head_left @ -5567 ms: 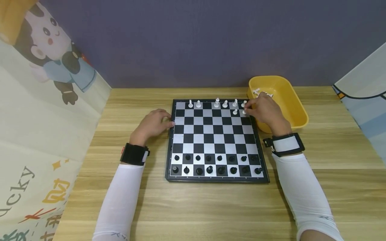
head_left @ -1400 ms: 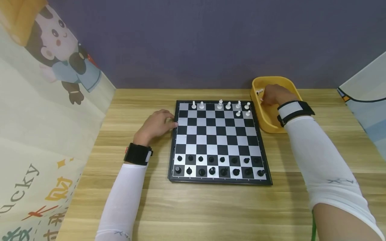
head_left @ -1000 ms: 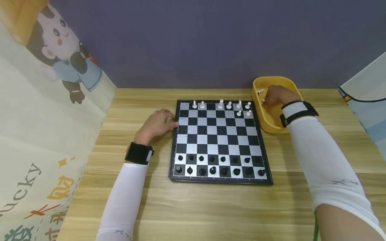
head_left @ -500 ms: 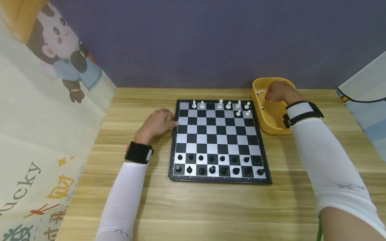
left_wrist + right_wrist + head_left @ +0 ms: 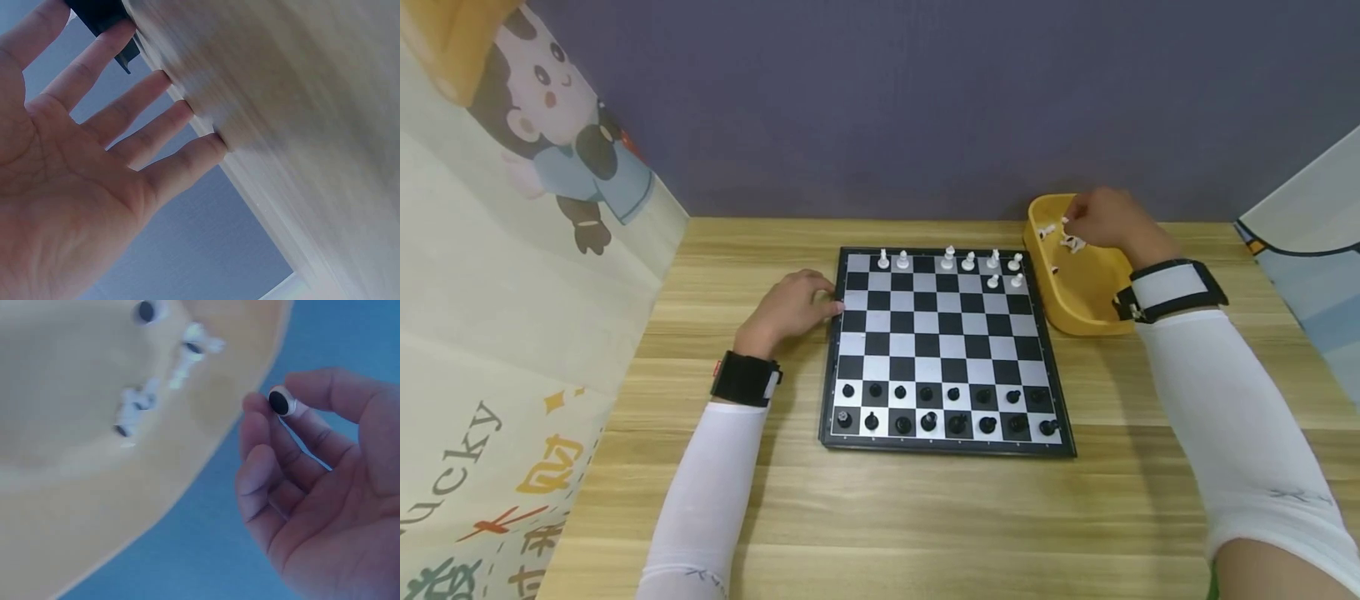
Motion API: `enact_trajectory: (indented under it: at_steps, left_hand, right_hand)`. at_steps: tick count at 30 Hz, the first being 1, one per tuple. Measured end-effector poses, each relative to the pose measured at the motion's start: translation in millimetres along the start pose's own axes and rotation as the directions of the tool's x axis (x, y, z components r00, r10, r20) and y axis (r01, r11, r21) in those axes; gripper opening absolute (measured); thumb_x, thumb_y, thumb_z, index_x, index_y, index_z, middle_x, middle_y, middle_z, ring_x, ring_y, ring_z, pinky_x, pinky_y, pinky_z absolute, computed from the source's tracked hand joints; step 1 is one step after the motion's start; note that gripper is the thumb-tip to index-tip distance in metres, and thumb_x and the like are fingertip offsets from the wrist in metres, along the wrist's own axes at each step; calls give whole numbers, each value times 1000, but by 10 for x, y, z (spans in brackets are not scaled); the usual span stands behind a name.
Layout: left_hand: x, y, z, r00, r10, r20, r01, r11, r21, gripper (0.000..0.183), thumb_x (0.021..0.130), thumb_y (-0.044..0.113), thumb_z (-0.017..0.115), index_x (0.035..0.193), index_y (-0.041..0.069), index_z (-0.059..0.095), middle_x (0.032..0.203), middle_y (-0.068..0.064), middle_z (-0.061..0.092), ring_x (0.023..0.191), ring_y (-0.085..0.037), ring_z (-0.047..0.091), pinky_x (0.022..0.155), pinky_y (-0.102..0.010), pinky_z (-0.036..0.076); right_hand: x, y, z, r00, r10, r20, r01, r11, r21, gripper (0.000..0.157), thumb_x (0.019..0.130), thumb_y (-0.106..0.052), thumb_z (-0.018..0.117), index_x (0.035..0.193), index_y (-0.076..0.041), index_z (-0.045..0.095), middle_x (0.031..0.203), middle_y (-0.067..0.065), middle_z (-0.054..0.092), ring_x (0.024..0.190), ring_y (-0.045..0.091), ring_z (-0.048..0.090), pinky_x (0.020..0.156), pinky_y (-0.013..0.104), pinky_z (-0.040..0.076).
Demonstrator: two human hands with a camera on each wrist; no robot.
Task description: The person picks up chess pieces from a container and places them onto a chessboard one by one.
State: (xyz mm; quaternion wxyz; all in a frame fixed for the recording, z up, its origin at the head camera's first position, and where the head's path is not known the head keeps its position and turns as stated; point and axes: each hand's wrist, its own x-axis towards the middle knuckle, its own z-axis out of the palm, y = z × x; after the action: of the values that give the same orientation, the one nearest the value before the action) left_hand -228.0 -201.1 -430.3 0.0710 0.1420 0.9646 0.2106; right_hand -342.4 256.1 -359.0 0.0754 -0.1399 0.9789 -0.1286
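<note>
My left hand (image 5: 790, 310) rests beside the left edge of the chessboard (image 5: 927, 343), the thumb touching the board's frame. In the left wrist view its fingers (image 5: 178, 165) are spread and nearly straight, tips on the wooden table. My right hand (image 5: 1112, 223) is over the back of the yellow bin (image 5: 1054, 308). Between thumb and fingertips it pinches a white chess piece (image 5: 283, 402) with a black underside; the fingers hide which kind. White chess pieces (image 5: 948, 259) stand along the board's far side, with gaps. Two rows of black chess pieces (image 5: 928, 421) fill the near side.
Several loose white chess pieces (image 5: 1072, 242) lie in the bin, which stands close to the board's right edge. A dark blue panel (image 5: 880, 108) rises behind the wooden table (image 5: 880, 517). A cartoon-printed sheet (image 5: 512, 275) is at the left.
Earlier my right hand was at the board's far right corner, touching a white pawn. It then went into the bin and has now risen with a white piece. The left hand stays put.
</note>
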Motion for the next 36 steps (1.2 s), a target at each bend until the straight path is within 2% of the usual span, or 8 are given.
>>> enact_trajectory:
  at_steps: [4, 10, 16, 21, 27, 36]
  left_hand:
    - [-1, 6, -2, 1000, 2, -1, -2, 1000, 2, 45, 87, 47, 54, 118, 14, 58, 136, -10, 43, 129, -29, 32, 104, -44, 21]
    - [-1, 5, 0, 1000, -4, -2, 4, 1000, 6, 46, 87, 48, 53, 118, 14, 58, 136, -11, 43, 130, -29, 31, 104, -44, 20]
    - [-1, -4, 6, 1000, -8, -1, 8, 1000, 5, 45, 87, 48, 53, 118, 15, 58, 137, -10, 42, 129, -29, 31, 104, -45, 21]
    - [-7, -8, 11, 1000, -4, -5, 4, 1000, 8, 45, 87, 48, 53, 117, 15, 58, 135, -10, 44, 129, -29, 32, 103, -45, 22]
    - [-13, -18, 6, 1000, -3, -2, 3, 1000, 8, 46, 87, 48, 53, 118, 14, 58, 136, -10, 43, 129, -29, 32, 103, -44, 22]
    - [-11, -9, 4, 1000, -4, -6, 4, 1000, 4, 46, 87, 48, 53, 118, 15, 57, 136, -10, 43, 129, -29, 32, 104, -44, 21]
  right_hand:
    - [-98, -151, -81, 997, 7, -74, -5, 999, 32, 32, 88, -33, 52, 100, -4, 59, 96, 14, 59, 85, 29, 50, 69, 43, 39]
    - [-233, -339, -152, 991, 19, -136, -6, 995, 96, 39, 89, -40, 50, 105, -6, 60, 105, 14, 58, 96, 32, 46, 77, 45, 36]
    - [-328, -500, -108, 978, -23, -205, 44, 994, 96, 34, 91, -35, 48, 109, -9, 58, 100, 10, 58, 83, 26, 51, 68, 40, 39]
    - [-383, -605, -72, 972, -40, -230, 68, 991, 115, 31, 91, -32, 47, 111, -10, 57, 100, 8, 57, 83, 25, 50, 66, 38, 40]
    - [-426, -677, -37, 968, -39, -247, 72, 989, 129, 29, 90, -36, 51, 104, -12, 59, 96, 6, 58, 86, 25, 48, 69, 38, 37]
    - [-476, -730, 34, 957, -61, -284, 92, 991, 99, 27, 89, -41, 52, 97, -15, 58, 87, 3, 57, 77, 22, 48, 64, 36, 37]
